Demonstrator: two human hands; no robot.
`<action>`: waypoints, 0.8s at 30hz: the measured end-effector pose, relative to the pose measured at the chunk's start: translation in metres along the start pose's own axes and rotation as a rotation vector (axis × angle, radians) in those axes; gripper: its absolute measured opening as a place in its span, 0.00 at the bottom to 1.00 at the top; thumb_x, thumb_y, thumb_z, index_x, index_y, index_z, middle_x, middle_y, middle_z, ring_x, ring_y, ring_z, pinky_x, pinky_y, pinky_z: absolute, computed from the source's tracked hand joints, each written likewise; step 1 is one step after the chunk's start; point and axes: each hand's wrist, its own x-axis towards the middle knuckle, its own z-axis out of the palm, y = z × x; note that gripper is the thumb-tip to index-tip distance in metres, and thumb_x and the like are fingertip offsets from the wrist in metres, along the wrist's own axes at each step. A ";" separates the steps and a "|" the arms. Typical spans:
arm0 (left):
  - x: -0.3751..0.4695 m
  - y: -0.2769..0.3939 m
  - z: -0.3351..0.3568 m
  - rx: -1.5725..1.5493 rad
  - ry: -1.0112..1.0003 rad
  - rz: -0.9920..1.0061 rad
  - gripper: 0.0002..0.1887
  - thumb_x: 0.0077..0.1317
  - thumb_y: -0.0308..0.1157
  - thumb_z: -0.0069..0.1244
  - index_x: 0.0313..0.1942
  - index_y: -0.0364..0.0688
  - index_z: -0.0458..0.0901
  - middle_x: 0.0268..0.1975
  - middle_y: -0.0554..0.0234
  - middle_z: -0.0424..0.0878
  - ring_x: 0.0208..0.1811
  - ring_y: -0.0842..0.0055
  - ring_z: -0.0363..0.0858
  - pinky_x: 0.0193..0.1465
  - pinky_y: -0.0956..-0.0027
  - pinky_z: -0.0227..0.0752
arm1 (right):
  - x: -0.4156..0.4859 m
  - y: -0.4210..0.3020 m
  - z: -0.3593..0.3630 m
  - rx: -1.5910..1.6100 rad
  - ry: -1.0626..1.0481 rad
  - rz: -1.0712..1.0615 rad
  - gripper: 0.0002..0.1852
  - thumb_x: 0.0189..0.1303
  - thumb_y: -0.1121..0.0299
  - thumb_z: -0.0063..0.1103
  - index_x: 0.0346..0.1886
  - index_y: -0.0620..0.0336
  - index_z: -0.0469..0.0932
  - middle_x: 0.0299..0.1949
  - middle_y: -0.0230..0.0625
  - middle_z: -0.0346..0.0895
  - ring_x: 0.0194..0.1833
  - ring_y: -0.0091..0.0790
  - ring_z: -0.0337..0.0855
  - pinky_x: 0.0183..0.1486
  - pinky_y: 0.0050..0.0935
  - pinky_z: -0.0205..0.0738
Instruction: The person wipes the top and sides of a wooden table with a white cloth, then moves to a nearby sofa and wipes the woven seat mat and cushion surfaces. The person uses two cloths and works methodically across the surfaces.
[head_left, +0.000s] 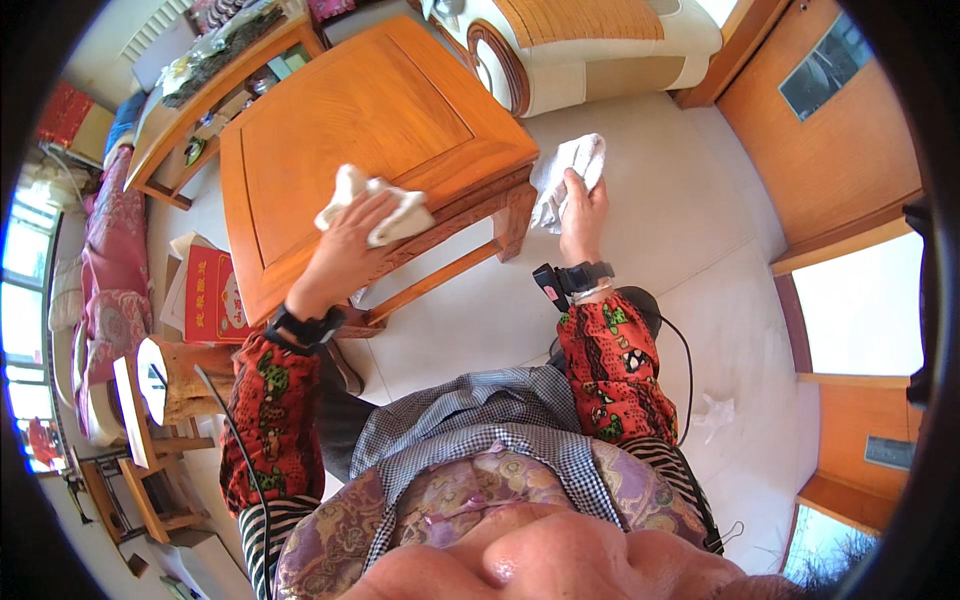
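My left hand (346, 244) lies with spread fingers on a cream cloth (401, 217), pressing it onto the near edge of a wooden table (337, 120) with an inset panel top and carved apron. Off the table's right corner, my right hand (583, 217) grips a folded white cloth (585, 154) between thumb and fingers, above the tiled floor. Both wrists wear black straps with small devices, and red patterned sleeve covers reach up the forearms.
A red printed carton (214, 296) and a wood stump stool (180, 379) stand left. Behind are a cluttered wooden side table (225, 67) and a cream sofa (615, 64). A wooden door (825, 112) is at right. A crumpled plastic piece (716, 416) lies on the floor.
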 end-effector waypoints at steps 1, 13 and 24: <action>-0.018 -0.012 -0.005 0.007 0.044 -0.067 0.32 0.68 0.30 0.56 0.73 0.46 0.72 0.77 0.55 0.69 0.80 0.51 0.60 0.82 0.50 0.54 | 0.003 0.002 -0.001 0.004 -0.037 -0.026 0.15 0.72 0.64 0.63 0.57 0.60 0.77 0.39 0.25 0.78 0.34 0.18 0.74 0.35 0.23 0.70; -0.065 -0.121 -0.006 0.263 0.153 -0.356 0.22 0.77 0.37 0.50 0.69 0.48 0.78 0.72 0.50 0.74 0.74 0.54 0.71 0.77 0.56 0.63 | -0.003 -0.007 0.000 0.134 -0.070 -0.063 0.17 0.71 0.66 0.61 0.55 0.69 0.76 0.46 0.37 0.81 0.43 0.26 0.80 0.45 0.31 0.78; 0.046 -0.011 0.038 0.095 0.063 -0.120 0.33 0.74 0.43 0.54 0.75 0.42 0.68 0.77 0.50 0.67 0.80 0.54 0.61 0.82 0.54 0.53 | 0.002 -0.003 -0.002 0.267 -0.033 -0.104 0.13 0.69 0.68 0.63 0.52 0.65 0.78 0.38 0.29 0.80 0.35 0.21 0.78 0.37 0.26 0.75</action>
